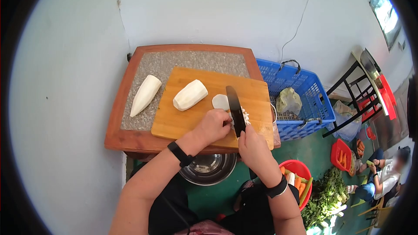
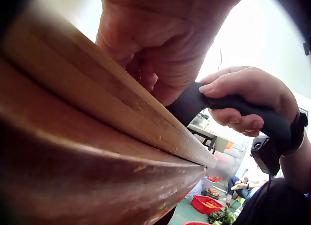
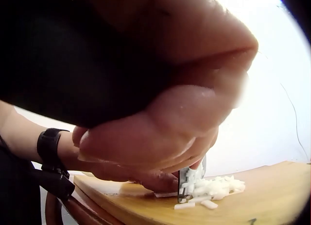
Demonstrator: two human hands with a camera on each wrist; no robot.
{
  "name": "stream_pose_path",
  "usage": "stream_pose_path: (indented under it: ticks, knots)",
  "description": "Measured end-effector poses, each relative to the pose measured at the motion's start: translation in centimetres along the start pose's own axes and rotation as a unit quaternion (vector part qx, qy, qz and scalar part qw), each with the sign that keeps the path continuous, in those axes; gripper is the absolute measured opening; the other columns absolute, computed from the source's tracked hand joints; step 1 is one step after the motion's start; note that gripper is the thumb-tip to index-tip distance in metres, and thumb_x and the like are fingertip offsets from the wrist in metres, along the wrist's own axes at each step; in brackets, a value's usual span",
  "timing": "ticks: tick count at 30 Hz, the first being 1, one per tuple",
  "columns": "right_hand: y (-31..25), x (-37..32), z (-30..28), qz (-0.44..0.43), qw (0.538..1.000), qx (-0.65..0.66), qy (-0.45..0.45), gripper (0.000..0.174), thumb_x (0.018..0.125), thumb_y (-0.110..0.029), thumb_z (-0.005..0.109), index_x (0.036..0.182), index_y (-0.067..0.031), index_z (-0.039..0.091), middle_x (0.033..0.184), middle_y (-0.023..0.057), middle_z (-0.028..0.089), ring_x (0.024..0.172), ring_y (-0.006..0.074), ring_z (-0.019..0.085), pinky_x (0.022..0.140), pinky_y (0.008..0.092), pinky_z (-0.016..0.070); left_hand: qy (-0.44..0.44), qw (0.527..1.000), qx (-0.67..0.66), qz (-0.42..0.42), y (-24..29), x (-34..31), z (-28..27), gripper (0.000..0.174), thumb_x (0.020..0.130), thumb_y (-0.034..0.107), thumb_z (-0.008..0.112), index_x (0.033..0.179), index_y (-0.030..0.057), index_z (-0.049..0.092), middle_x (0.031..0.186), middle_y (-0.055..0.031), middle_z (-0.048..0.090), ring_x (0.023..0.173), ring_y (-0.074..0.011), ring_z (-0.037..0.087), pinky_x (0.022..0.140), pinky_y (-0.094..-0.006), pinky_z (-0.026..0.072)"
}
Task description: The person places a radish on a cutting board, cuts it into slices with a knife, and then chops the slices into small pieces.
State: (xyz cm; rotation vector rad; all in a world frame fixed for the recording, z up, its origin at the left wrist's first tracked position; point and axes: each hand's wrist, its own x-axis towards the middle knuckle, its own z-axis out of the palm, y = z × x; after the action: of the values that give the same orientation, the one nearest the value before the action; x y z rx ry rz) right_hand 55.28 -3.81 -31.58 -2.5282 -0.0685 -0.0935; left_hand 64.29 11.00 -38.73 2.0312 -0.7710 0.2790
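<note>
On the wooden cutting board [image 1: 183, 126], my right hand [image 1: 257, 148] grips the black handle of a broad kitchen knife [image 1: 235, 106]. My left hand [image 1: 213, 126], fingers curled, holds down sliced white radish right beside the blade; the fingers mostly hide it. A pale round radish slice [image 1: 220, 102] shows past the knuckles. Chopped radish bits [image 3: 218, 187] lie in a small heap on the blade's other side, some clinging to the blade. A peeled radish piece [image 1: 190, 95] with a cut end lies further left on the board.
A tapered peeled radish [image 1: 146, 95] lies on the stone-topped table [image 1: 200, 56], left of the board. A blue crate [image 1: 296, 126] stands to the right. Below are a metal basin [image 1: 209, 169], a red basin of vegetables [image 1: 296, 165] and leafy greens [image 1: 326, 196]. Another person sits at right.
</note>
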Motion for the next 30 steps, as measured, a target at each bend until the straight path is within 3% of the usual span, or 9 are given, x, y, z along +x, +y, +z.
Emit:
stream_pose_path:
  ticks: [7, 10, 16, 18, 22, 24, 25, 27, 30]
  knots:
    - [0.5, -0.1, 0.0, 0.01, 0.999, 0.035, -0.011, 0.019, 0.095, -0.014, 0.046, 0.094, 0.0049, 0.048, 0.07, 0.0328, 0.059, 0.068, 0.0528, 0.057, 0.066, 0.0597, 0.044, -0.006, 1.0, 0.003, 0.019, 0.2, 0.1, -0.4, 0.012, 0.072, 0.008, 0.071, 0.079, -0.0001, 0.067, 0.076, -0.0162, 0.064, 0.069, -0.0306, 0.064, 0.064, -0.0359, 0.0522]
    - [1.6, -0.4, 0.9, 0.011, 0.997, 0.079, 0.017, 0.02, 0.096, -0.016, 0.045, 0.095, 0.0044, 0.047, 0.067, 0.0308, 0.058, 0.06, 0.0486, 0.058, 0.06, 0.0562, 0.0456, -0.007, 1.0, 0.0, 0.024, 0.1, -0.1, -0.3, 0.014, 0.072, 0.009, 0.071, 0.081, -0.0006, 0.066, 0.078, -0.0164, 0.064, 0.069, -0.0303, 0.064, 0.063, -0.0358, 0.0523]
    - [1.0, -1.3, -0.6, 0.088, 0.984, 0.147, -0.043, 0.022, 0.099, -0.018, 0.044, 0.094, 0.004, 0.045, 0.063, 0.0272, 0.057, 0.047, 0.0347, 0.059, 0.048, 0.0461, 0.0465, 0.001, 0.999, -0.034, -0.002, 0.3, 0.1, -0.1, 0.016, 0.072, 0.007, 0.07, 0.084, -0.0015, 0.064, 0.083, -0.0161, 0.063, 0.069, -0.029, 0.064, 0.064, -0.0351, 0.0532]
    - [1.0, -1.4, -0.7, 0.077, 0.986, 0.141, -0.041, 0.021, 0.098, -0.017, 0.045, 0.095, 0.0041, 0.046, 0.064, 0.0279, 0.058, 0.051, 0.0387, 0.06, 0.05, 0.0484, 0.0464, 0.007, 0.998, -0.049, -0.045, 0.8, 0.5, -0.3, 0.015, 0.072, 0.007, 0.069, 0.083, -0.002, 0.063, 0.084, -0.0161, 0.062, 0.072, -0.0282, 0.065, 0.065, -0.0343, 0.0534]
    - [2.5, -1.3, 0.4, -0.001, 0.994, 0.109, 0.007, 0.018, 0.096, -0.015, 0.046, 0.096, 0.0038, 0.046, 0.066, 0.0294, 0.059, 0.062, 0.0469, 0.06, 0.054, 0.0537, 0.0463, 0.061, 0.997, 0.035, 0.011, -0.5, 1.6, -0.3, 0.021, 0.072, 0.007, 0.067, 0.09, -0.0006, 0.061, 0.089, -0.0191, 0.062, 0.082, -0.0336, 0.062, 0.073, -0.0391, 0.0516]
    - [2.4, -1.5, 0.4, 0.038, 0.994, 0.102, -0.017, 0.017, 0.094, -0.014, 0.047, 0.098, 0.0029, 0.046, 0.069, 0.0307, 0.059, 0.069, 0.0509, 0.059, 0.058, 0.0574, 0.0459, 0.052, 0.993, 0.098, 0.047, -1.4, 2.5, -0.5, 0.027, 0.071, 0.008, 0.066, 0.096, 0.0001, 0.06, 0.091, -0.0208, 0.062, 0.088, -0.037, 0.061, 0.076, -0.0423, 0.05]
    - [2.7, -1.5, 0.7, -0.012, 0.998, 0.059, 0.01, 0.017, 0.094, -0.013, 0.047, 0.099, 0.0024, 0.046, 0.069, 0.0308, 0.059, 0.068, 0.0501, 0.06, 0.059, 0.0579, 0.0464, 0.045, 0.993, 0.11, 0.006, -1.9, 2.7, -0.3, 0.032, 0.07, 0.008, 0.066, 0.1, 0.0003, 0.058, 0.092, -0.0219, 0.062, 0.089, -0.0391, 0.059, 0.078, -0.0441, 0.0488]
    - [2.4, -1.4, 1.1, 0.034, 0.996, 0.086, 0.002, 0.017, 0.095, -0.015, 0.048, 0.099, 0.0016, 0.045, 0.069, 0.0303, 0.058, 0.068, 0.051, 0.058, 0.058, 0.0574, 0.0444, -0.003, 0.992, 0.084, -0.094, -1.2, 3.0, -0.4, 0.041, 0.068, 0.005, 0.065, 0.108, 0.0001, 0.055, 0.097, -0.0252, 0.062, 0.093, -0.0448, 0.057, 0.083, -0.0512, 0.0456]
    - [3.1, -1.4, 2.3, 0.006, 0.997, 0.079, 0.027, 0.017, 0.093, -0.012, 0.048, 0.097, 0.0038, 0.043, 0.067, 0.0286, 0.059, 0.065, 0.0479, 0.06, 0.057, 0.0556, 0.047, -0.019, 0.992, 0.097, -0.08, -1.8, 3.3, -0.8, 0.046, 0.067, 0.005, 0.066, 0.111, -0.0021, 0.053, 0.095, -0.0278, 0.062, 0.091, -0.0458, 0.06, 0.081, -0.0495, 0.0486]
